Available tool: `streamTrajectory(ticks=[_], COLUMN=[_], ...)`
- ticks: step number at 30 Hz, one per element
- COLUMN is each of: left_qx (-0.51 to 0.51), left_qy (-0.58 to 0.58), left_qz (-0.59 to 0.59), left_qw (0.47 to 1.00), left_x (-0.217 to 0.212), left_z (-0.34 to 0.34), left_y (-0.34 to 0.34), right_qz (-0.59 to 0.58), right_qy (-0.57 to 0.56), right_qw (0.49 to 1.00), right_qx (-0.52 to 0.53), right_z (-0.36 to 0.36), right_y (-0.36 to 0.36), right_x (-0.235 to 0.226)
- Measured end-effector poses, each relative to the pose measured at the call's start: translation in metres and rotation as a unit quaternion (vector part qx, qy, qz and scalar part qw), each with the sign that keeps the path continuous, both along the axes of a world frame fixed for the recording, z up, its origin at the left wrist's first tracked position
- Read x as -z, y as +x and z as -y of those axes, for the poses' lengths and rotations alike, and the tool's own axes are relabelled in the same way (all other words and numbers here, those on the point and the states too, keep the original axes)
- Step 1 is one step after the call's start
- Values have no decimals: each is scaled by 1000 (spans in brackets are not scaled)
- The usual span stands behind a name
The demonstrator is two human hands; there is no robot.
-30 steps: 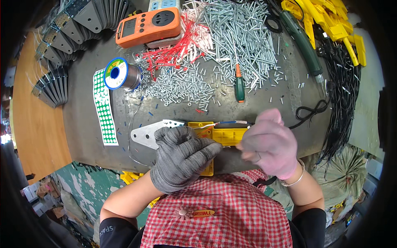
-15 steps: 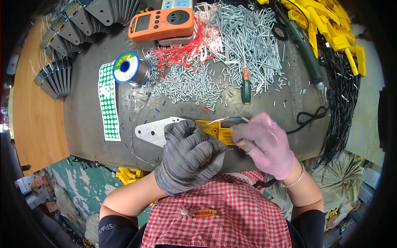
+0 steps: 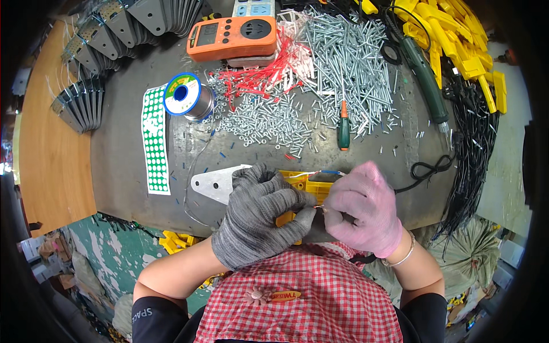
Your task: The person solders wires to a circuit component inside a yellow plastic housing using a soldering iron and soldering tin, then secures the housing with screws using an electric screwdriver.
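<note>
My left hand (image 3: 264, 211), in a grey knit glove, is closed with thumb and forefinger pinching a thin wire (image 3: 319, 207) whose end looks bare and coppery. My right hand (image 3: 366, 208), in a pink glove, closes its fingertips on the tip of the same wire. Behind the fingers lies a yellow plastic housing (image 3: 316, 188), partly covered by both hands. Across its far edge runs a white wire with a blue sleeve (image 3: 330, 172). A flat silver metal plate (image 3: 214, 184) with holes sticks out to the left from under my left hand.
A solder spool (image 3: 183, 96) stands beside a green-dotted sticker sheet (image 3: 154, 140). Beyond are an orange meter (image 3: 231, 39), piled screws (image 3: 349, 68), a green screwdriver (image 3: 343, 132) and metal brackets (image 3: 80, 103). At right lie a soldering iron (image 3: 426, 80), black cables (image 3: 469, 148) and yellow housings (image 3: 452, 34).
My right hand has come down and nearer to my left, its fingertips now meeting the wire's end. The left hand keeps its pinch. The whole view has shifted slightly.
</note>
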State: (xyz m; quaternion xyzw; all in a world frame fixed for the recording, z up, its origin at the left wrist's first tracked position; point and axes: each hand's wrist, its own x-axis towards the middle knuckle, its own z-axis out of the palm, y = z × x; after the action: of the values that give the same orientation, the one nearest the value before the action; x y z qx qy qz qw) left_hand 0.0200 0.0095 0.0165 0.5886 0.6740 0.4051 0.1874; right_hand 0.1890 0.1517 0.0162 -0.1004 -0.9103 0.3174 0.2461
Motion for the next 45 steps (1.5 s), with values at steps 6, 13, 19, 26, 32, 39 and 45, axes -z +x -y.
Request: streamTrajectory(ticks=[6, 13, 19, 26, 32, 39, 45], left_qx=[4, 74, 91, 120, 70, 95, 2], left_qy=[18, 67, 1, 80, -31, 82, 111], left_qz=[-151, -177, -46, -359, -62, -328, -278], left_qw=[988, 979, 995, 922, 995, 936, 954], left_x=[-7, 4, -1, -3, -5, -1, -12], left_z=[-1, -2, -3, 13, 3, 18, 41], left_y=[9, 3, -4, 7, 2, 12, 11], right_qz=[16, 122, 79, 24, 35, 90, 30], right_qy=[11, 130, 32, 163, 349, 56, -6], right_qw=[1000, 977, 989, 985, 931, 994, 999], right_qx=[-17, -121, -117, -53, -103, -32, -29], right_z=[0, -17, -14, -8, -4, 0, -45], right_y=[4, 5, 4, -5, 21, 4, -7], right_x=[0, 1, -6, -3, 1, -16, -47])
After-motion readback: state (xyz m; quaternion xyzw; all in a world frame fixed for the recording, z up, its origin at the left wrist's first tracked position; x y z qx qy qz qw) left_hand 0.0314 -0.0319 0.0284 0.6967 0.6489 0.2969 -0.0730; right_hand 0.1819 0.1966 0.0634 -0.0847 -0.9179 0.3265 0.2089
